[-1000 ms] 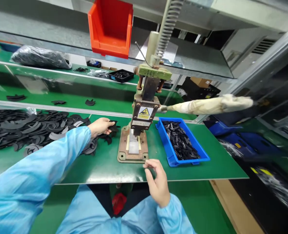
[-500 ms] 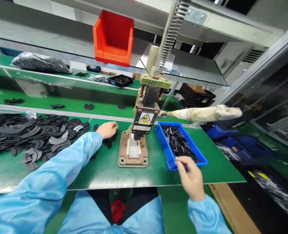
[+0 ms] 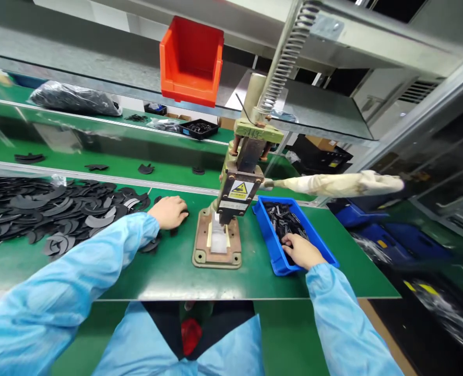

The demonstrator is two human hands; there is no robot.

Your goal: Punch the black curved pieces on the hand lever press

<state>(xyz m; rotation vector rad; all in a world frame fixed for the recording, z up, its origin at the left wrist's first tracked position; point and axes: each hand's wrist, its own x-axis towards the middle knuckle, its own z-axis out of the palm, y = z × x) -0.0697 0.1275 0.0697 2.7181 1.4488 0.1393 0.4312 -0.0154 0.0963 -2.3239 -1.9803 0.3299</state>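
clear: green mat (image 3: pixel 168 271) front | blocked: press (image 3: pixel 231 209) centre

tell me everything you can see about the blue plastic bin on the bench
The shallow blue plastic bin is rectangular and open-topped, with a raised rim. It sits flat on the green bench mat, angled slightly, just right of the metal hand press and below its cloth-wrapped lever. It holds a heap of small black strip parts. The right hand reaches over its near rim, fingers resting on the parts inside.
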